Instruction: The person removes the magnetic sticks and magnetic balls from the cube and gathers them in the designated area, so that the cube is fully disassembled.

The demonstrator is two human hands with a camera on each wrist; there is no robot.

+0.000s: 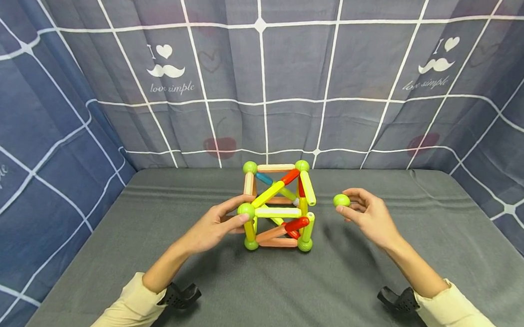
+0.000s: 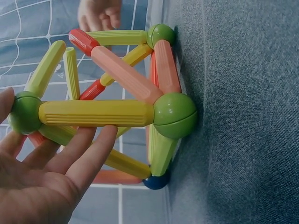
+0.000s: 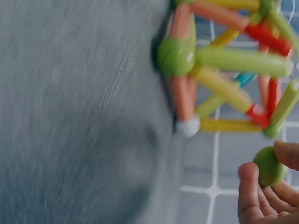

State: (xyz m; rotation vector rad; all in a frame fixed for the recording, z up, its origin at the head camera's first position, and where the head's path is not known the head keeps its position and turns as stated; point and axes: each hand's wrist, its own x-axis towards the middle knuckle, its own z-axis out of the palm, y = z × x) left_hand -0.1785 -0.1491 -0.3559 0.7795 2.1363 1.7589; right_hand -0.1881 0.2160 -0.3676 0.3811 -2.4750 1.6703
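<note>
A cube-like frame of colored building rods [image 1: 278, 212] joined by balls stands on the grey cloth. My left hand [image 1: 213, 225] holds its near left side, thumb at the upper green corner ball [image 2: 25, 112] and other fingers behind the yellow upright rod [image 2: 96, 113]. Just right of the frame, my right hand [image 1: 371, 217] pinches a loose green ball [image 1: 341, 201] between thumb and fingers, apart from the rods. At the frame's near right upper corner, bare ends show on a light green upright [image 1: 309, 228] and a red-tipped diagonal [image 1: 303, 223].
Grey cloth [image 1: 281, 294] covers the surface under the frame. A blue-grey curtain with white grid lines [image 1: 294, 75] rises behind and at both sides. Black straps [image 1: 182, 296] sit at both wrists beside cream sleeves [image 1: 134, 300].
</note>
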